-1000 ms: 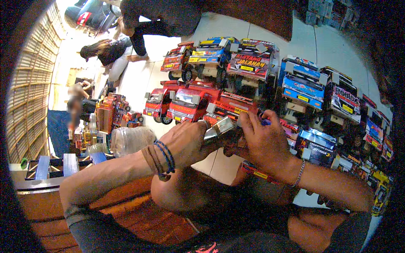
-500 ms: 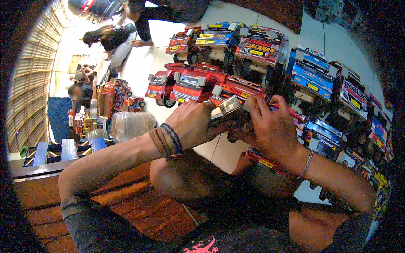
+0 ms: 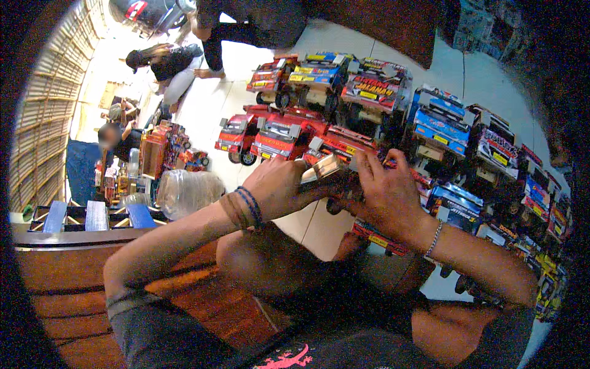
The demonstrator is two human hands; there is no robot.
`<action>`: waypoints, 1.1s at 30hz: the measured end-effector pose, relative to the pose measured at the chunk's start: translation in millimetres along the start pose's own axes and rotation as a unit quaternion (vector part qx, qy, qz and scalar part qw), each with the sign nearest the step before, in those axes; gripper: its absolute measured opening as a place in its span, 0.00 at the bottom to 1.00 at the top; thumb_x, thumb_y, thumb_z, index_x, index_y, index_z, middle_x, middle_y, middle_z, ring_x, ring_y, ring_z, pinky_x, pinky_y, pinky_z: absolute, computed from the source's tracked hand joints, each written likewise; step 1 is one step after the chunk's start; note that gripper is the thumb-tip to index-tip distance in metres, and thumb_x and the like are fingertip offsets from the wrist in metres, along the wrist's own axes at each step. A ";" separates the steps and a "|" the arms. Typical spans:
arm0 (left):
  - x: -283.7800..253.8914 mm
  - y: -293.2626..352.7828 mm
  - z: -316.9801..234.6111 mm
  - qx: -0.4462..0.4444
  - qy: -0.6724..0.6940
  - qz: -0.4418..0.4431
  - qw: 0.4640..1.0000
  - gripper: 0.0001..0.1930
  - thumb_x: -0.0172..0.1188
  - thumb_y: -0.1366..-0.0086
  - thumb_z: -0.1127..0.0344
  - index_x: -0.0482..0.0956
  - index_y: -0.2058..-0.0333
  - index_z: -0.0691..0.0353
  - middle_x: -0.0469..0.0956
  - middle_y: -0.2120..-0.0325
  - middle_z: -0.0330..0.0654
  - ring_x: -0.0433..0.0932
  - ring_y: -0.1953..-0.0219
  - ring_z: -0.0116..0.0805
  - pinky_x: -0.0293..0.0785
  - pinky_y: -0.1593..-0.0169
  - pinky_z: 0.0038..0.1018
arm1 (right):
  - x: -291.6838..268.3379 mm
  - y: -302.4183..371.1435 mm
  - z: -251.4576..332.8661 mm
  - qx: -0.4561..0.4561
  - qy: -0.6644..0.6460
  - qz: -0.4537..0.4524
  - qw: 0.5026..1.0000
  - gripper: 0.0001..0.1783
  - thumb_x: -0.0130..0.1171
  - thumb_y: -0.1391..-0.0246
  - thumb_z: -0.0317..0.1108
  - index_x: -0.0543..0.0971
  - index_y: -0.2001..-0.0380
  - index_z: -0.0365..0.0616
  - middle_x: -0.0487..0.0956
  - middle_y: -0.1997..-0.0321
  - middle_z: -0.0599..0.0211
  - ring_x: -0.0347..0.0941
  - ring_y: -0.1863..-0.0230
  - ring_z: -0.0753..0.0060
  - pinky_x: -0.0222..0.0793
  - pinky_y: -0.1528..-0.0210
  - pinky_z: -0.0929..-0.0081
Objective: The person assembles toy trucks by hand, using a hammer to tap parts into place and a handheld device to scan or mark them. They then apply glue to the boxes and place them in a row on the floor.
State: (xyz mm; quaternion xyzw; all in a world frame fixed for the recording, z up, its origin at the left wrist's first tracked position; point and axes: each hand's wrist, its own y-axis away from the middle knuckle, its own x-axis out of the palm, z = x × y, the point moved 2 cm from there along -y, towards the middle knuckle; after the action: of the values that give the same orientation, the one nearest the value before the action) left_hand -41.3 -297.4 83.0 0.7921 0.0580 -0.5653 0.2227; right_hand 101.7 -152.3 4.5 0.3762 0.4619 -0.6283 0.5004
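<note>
My left hand [image 3: 276,187] is closed around a shiny, metal-faced block [image 3: 321,169], its pale gold top catching the light. Against it, my right hand [image 3: 387,194] has its fingers bent over a dark piece [image 3: 344,184], whose kind I cannot make out. The two hands nearly meet above my bent knees, so much of what lies between them is hidden. Just beyond stand toy trucks, including a red truck [image 3: 279,138] and another red truck [image 3: 341,144] partly covered by my fingers.
Rows of toy trucks, among them a blue one [image 3: 439,126], cover the tiled floor to the right. A plastic-wrapped bundle [image 3: 190,194] lies at left, near a wooden bench [image 3: 80,270]. Other people [image 3: 166,64] sit farther back by a slatted wall [image 3: 55,104].
The view has shifted slightly, so the far trucks and people appear a little lower. Both hands keep their hold and have barely moved against each other.
</note>
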 end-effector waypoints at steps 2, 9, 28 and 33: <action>-8.9 4.5 4.4 0.025 0.033 0.010 0.999 0.25 0.63 0.38 0.43 0.81 0.55 0.60 0.81 0.78 0.54 0.82 0.73 0.56 0.79 0.66 0.45 | -10.0 2.9 0.3 -0.007 -0.040 -0.037 0.999 0.49 0.64 0.51 0.63 0.67 0.43 0.27 0.75 0.47 0.48 0.74 0.50 0.52 0.60 0.41 0.52; -65.2 20.0 16.2 -0.072 0.012 0.029 0.997 0.28 0.64 0.38 0.41 0.81 0.65 0.67 0.80 0.78 0.56 0.82 0.73 0.55 0.77 0.67 0.43 | -45.9 -12.8 -40.1 -0.001 -0.114 -0.008 0.993 0.42 0.66 0.50 0.59 0.71 0.40 0.41 0.78 0.47 0.54 0.74 0.49 0.51 0.62 0.43 0.57; -70.3 -151.1 1.4 0.108 -0.104 -0.013 0.989 0.35 0.58 0.41 0.31 0.81 0.54 0.60 0.83 0.63 0.57 0.83 0.60 0.54 0.78 0.55 0.43 | -34.1 -92.0 -174.0 0.095 -0.124 0.094 0.983 0.65 0.72 0.71 0.73 0.63 0.34 0.46 0.72 0.45 0.42 0.71 0.44 0.39 0.69 0.42 0.53; -61.3 -169.5 13.1 0.078 -0.174 0.016 0.982 0.35 0.56 0.39 0.31 0.79 0.50 0.59 0.83 0.66 0.59 0.83 0.60 0.56 0.77 0.53 0.45 | -30.6 -79.2 -165.9 0.092 -0.088 0.015 0.992 0.54 0.70 0.65 0.70 0.68 0.43 0.41 0.76 0.52 0.45 0.74 0.49 0.41 0.71 0.47 0.53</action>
State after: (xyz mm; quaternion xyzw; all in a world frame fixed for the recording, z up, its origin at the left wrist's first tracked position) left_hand -132.7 -141.5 87.3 0.6977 -0.0381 -0.6935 0.1757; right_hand 32.7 20.7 1.2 0.3703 0.3507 -0.6913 0.5118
